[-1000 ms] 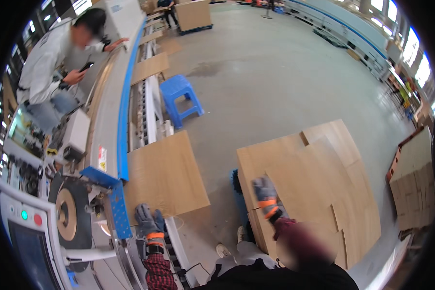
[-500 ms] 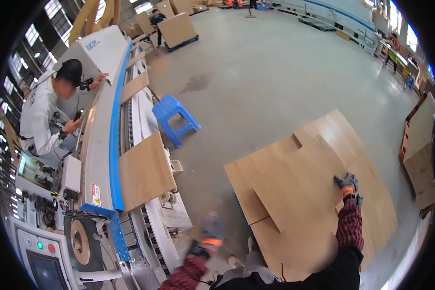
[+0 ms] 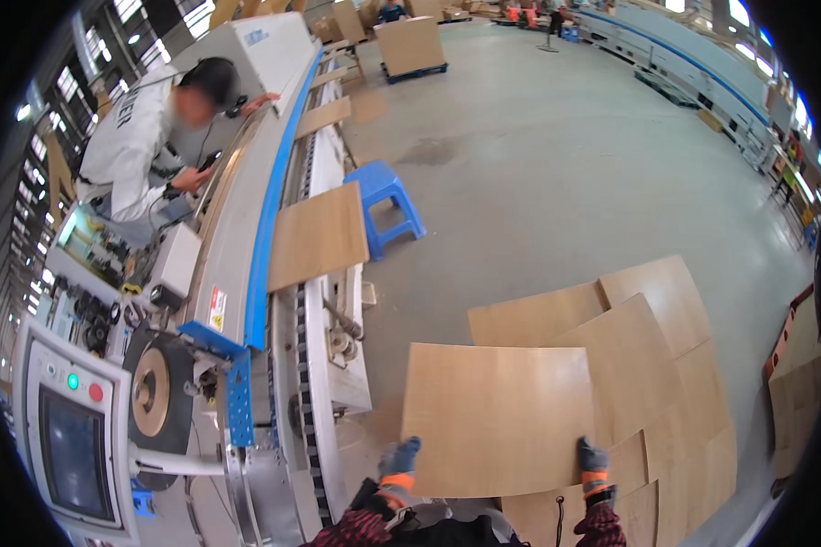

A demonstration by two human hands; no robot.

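Head view, starting with the biggest thing: the long edge-working machine point(image 3: 246, 237) runs away to the left of the left hand point(image 3: 398, 463), with a wooden panel point(image 3: 317, 235) already riding on its conveyor well ahead of the fingers and a control screen point(image 3: 71, 447) far to their left. Next in size, the stack of wood panels point(image 3: 648, 365) lies on the floor ahead and to the right of the right hand point(image 3: 593, 460). The held panel point(image 3: 500, 415) spans between both gloved hands, lifted flat over the stack, its near edge at the person's body; the fingers of each hand are clamped on that near edge, left at one corner region, right at the other. The grip sits only along one edge, so the far edge could well sag or dip and scrape the panels beneath, marking the faces. Swinging it left toward the machine, a corner might strike the conveyor rail or the blue plastic stool point(image 3: 388, 205) standing ahead of the left fingers. Gloves on smooth board may slip if the panel tilts. A seated person point(image 3: 146, 137) works well beyond, close to the machine's far side.
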